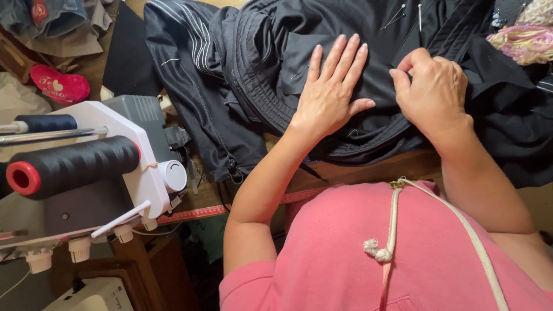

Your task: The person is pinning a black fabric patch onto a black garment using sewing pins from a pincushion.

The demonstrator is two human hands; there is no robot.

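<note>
A black garment [259, 69] with thin white stripes lies bunched on a wooden table. My left hand [331, 86] presses flat on the fabric, fingers apart and pointing away from me. Just to its right, my right hand [432, 92] is curled, thumb and fingertips pinched together at the cloth; whether they hold a pin is too small to tell. Two pins [406, 14] stick up from the fabric above my right hand.
A white sewing machine [127, 167] with a large black thread cone [75, 167] stands at the left. A red measuring tape [190, 214] runs along the table edge. A red heart cushion [57, 86] lies at far left, multicoloured yarn [527, 40] at top right.
</note>
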